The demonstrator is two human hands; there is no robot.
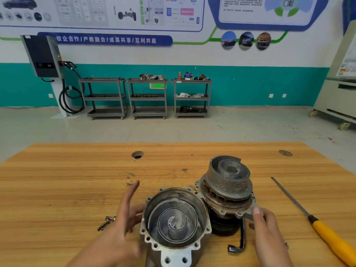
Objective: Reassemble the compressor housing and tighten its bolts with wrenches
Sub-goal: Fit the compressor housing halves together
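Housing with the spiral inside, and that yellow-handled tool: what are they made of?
Housing: likely cast aluminium, judging by its dull silver-grey, slightly grainy flange; the spiral walls inside look smoother, perhaps machined. Yellow-handled tool: the shaft is dark grey and matte, probably steel; the handle is glossy yellow, likely plastic.

We read one line only: white characters on the blue wall banner [105, 39], far beyond the left hand [123, 220] and up-left of it: 校企合作/产教融合/成果共享/互利共赢. Green lit sign [157, 85] straight past that hand: we can't make it out. Poster [267, 8] print, far beyond the right hand [269, 234]: too small for us.
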